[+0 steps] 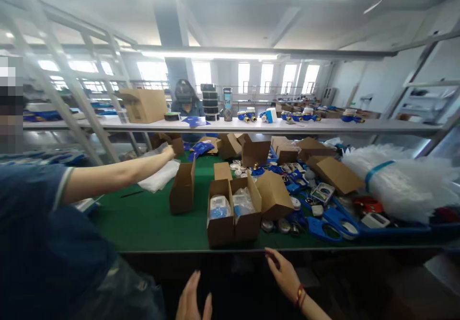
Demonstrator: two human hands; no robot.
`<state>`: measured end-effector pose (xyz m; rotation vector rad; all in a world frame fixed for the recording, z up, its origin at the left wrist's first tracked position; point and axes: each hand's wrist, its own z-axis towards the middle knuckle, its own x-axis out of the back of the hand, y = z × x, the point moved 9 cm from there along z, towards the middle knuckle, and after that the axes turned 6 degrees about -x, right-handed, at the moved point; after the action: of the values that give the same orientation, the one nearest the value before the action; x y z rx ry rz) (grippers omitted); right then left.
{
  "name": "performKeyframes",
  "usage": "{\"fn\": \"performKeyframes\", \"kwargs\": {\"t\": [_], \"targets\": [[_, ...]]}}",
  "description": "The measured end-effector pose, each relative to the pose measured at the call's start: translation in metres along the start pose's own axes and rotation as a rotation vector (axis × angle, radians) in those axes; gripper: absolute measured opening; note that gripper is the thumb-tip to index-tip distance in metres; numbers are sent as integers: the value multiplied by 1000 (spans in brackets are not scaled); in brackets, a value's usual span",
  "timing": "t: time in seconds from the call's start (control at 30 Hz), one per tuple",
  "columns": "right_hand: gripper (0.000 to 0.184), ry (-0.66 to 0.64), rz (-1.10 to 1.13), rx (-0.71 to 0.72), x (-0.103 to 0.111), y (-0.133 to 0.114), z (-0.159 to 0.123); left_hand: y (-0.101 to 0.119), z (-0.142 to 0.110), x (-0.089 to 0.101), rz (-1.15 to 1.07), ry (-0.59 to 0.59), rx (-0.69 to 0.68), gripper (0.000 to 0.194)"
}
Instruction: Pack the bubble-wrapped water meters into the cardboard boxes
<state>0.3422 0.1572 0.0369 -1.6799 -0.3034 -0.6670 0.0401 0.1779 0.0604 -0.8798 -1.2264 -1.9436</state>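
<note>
two bare hands are in view, both low in front of the green bench and both holding nothing. the left hand is raised with its fingers up and the thumb standing well apart; the bottom of the view cuts it off at the palm. the right hand is loosely curved, with a gap between thumb and fingers, and its fingertips come up to the bench's front edge; whether they touch it i cannot tell. a red cord bracelet circles that wrist.

nearest to both hands, two open cardboard boxes stand upright side by side at the front of the bench, each with a white-and-blue item in clear plastic inside. a tilted carton leans just to their right, and a narrow open box stands apart on their left.

further right lie blue ring-shaped frames, mixed loose parts, and a big bundle of clear plastic bound by a blue strap.

from the left, a co-worker's arm reaches across white plastic bags towards the back; what that hand grips is unclear. above, a pale shelf carries a closed-looking carton, a dark stack and blue-and-brass fittings.
</note>
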Motion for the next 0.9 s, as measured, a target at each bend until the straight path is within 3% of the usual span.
{"fn": "performKeyframes", "kwargs": {"t": [0.07,0.1,0.2,0.3,0.43,0.5,0.57,0.63,0.7,0.8,0.9], "targets": [[40,61,47,-1,27,-14,39,23,72,-19,99,16,-44,49],[39,73,64,3,37,-23,53,31,105,-31,189,-47,-68,47],[37,56,77,45,54,-50,82,40,170,-74,324,-423,-199,39],[35,7,61,110,64,-84,109,15,188,-78,285,-633,-310,31],[31,-52,43,184,56,-146,172,-62,191,-46,249,-745,-380,26],[28,-179,-20,168,21,-175,214,-101,200,-28,238,-754,-403,27],[23,-455,-90,70,-40,-187,252,-130,215,-10,228,-690,-426,27],[15,-761,-121,-60,-106,-184,276,-150,230,4,219,-577,-418,26],[15,-995,-121,-173,-158,-172,287,-163,239,12,161,-494,-330,23],[17,-1188,-57,-305,-207,-152,284,-164,239,-2,-149,-518,-173,16],[13,-1290,-8,-352,-235,-139,263,-146,240,-35,-480,-560,-92,14]]}}
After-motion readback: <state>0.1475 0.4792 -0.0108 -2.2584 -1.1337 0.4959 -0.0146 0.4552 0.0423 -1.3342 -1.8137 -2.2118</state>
